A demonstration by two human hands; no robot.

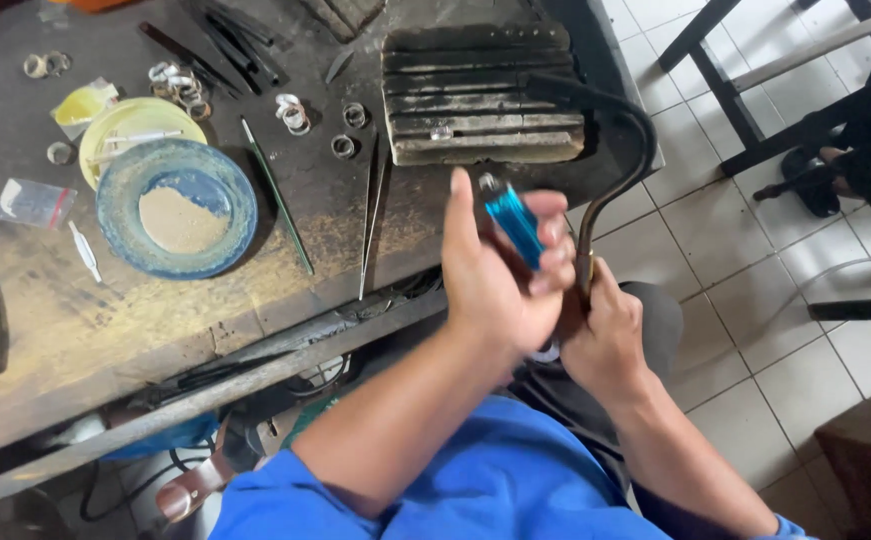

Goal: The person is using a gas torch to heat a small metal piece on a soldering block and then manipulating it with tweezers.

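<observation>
Workbench (75, 330) edge beside hands; left hand (495, 270) grips blue lighter (513, 224), right hand (605, 335) clasps torch hose (623, 150).

Single head-worn view, looking steeply down from close above at the worn brown wooden workbench (105, 330) on the left and white tiled floor (755, 330) on the right.

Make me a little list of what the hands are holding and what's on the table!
left hand: holds a blue lighter, grip closed around it
right hand: grips the handle of a black bent torch
table: dark, worn wood
blue dish: holds pale powder
yellow dish: behind the blue one
rings: several, scattered on the table
ridged block: dark, at the table's far side
tweezers: lying flat
</observation>
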